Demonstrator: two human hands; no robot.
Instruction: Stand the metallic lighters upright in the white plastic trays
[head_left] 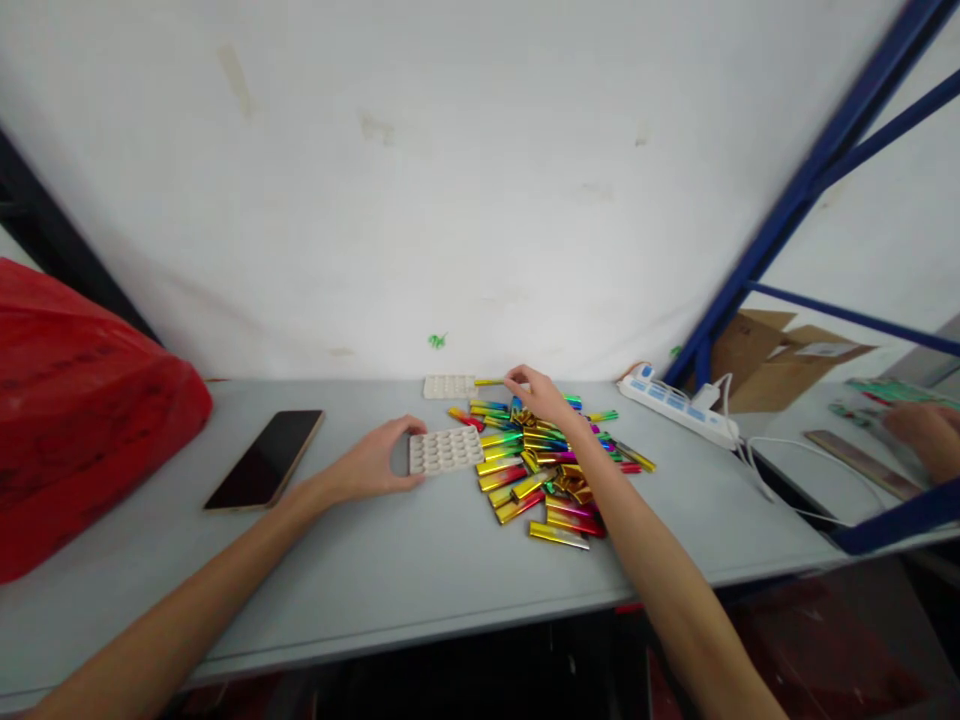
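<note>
White and dimpled, the front tray (448, 451) is held by its left end in the left hand (379, 460), thumb at the near corner and fingers at the far one in a wide C, so the rows of round cups are left uncovered, probably on purpose. Over by the wall (450, 200), a thin gold strip (490, 381) looks to be pinched in the right hand (541, 397), fingertips nearly together, its free end pointed at the back tray (448, 387), which is laid flat on the grey table (375, 580). Whether those two are touching can't be told. Shiny foil strips are heaped in a loose pile (517, 508) just right of the front tray, likely for easy reach: flat, narrow, gold mixed with red, green and purple. A glossy phone (266, 460) and crinkly red bag (82, 420) are set well apart, off left.
</note>
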